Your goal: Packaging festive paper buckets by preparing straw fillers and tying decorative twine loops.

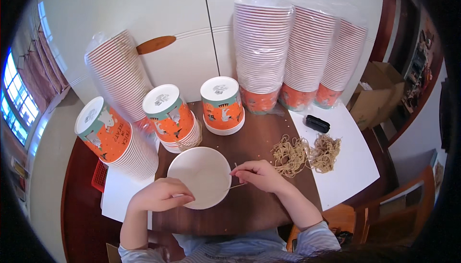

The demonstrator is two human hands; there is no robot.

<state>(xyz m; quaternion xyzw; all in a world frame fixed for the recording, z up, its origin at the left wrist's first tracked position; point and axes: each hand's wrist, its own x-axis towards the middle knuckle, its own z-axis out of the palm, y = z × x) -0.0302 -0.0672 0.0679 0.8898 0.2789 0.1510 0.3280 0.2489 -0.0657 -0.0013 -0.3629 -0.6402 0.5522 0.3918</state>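
In front of me a white-lined paper bucket [201, 174] stands with its mouth up. My left hand [161, 195] lies over its near left rim, fingers curled and closed, fingertips partly hidden. On the opposite rim my right hand [254, 174] pinches a thin tan cord [236, 185] that runs to the bucket's side. Two loose heaps of tan cord, a left one [291, 155] and a right one [325, 153], lie beyond my right hand.
Orange-and-green printed buckets stand upside down in stacks: left [115, 138], middle [170, 119] and a short one [222, 107]. Bagged bucket stacks [263, 47] rise at the back right, another bagged stack [114, 71] back left. A black object [317, 124] sits on the white board [353, 167].
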